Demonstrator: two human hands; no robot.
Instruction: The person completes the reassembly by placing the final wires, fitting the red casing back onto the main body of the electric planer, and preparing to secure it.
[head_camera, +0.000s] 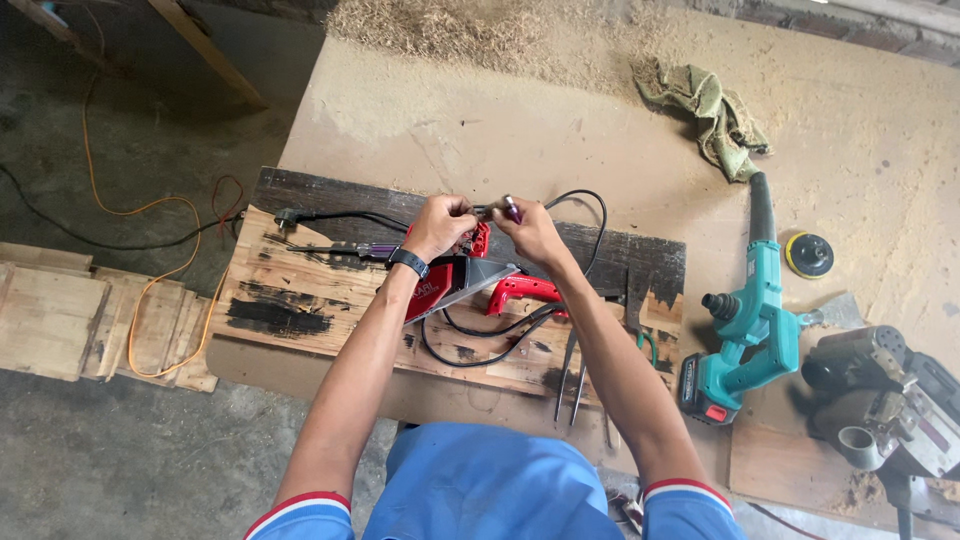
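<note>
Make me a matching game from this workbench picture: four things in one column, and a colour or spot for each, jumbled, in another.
Things:
1. power saw
2. cordless blower
3. rag
4. sanding disc

Descriptions:
A. crumpled, greenish, at the far side of the table
B. round, yellow and black, right of the teal tool
C. red, on the scorched board, just under both hands
D. teal, with a long black nozzle

Pairs: 1-C, 2-D, 3-A, 4-B
</note>
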